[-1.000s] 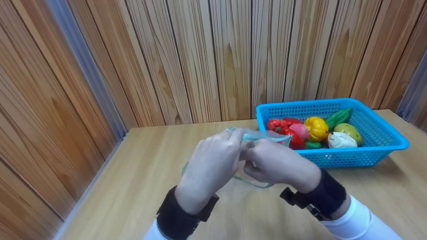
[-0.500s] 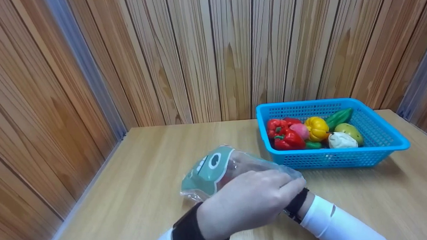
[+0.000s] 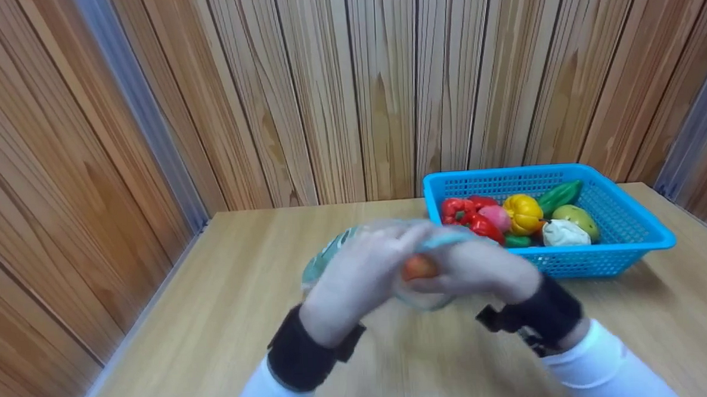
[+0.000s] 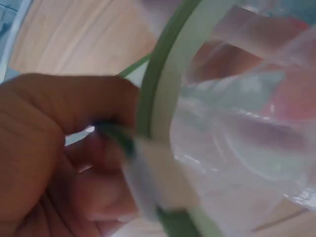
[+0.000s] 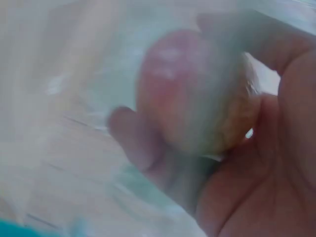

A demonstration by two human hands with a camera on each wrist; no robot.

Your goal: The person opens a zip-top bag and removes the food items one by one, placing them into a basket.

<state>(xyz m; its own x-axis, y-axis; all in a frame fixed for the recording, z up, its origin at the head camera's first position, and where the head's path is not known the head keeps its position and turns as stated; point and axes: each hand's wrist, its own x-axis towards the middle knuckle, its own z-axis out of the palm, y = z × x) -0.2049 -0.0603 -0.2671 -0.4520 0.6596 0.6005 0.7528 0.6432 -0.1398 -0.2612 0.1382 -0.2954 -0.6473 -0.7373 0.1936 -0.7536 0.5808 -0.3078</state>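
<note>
My left hand (image 3: 360, 276) pinches the green-edged mouth of a clear plastic bag (image 4: 227, 123) between thumb and fingers. Green printing with white marks shows on the part of the bag beyond that hand in the head view. Beside it, my right hand (image 3: 479, 264) holds a round red-and-yellow fruit (image 5: 192, 94), its fingers curled round it. In the head view the fruit shows orange-red between the two hands, at the bag's mouth. Filmy plastic lies across the fruit in the right wrist view, and motion blurs both hands. The left fingertips are hidden from the head camera.
A blue perforated basket (image 3: 641, 233) stands at the back right of the wooden table (image 3: 245, 322). In it are red peppers (image 3: 486, 227), a yellow ribbed fruit or vegetable (image 3: 522, 214), a green one (image 3: 561, 196) and several others. Wood-panelled walls (image 3: 325, 92) close off the back and sides.
Half a second ago the bag lay tilted with its printed face showing and my right hand behind the left. Both hands have since moved up and apart, and the fruit in the right hand shows.
</note>
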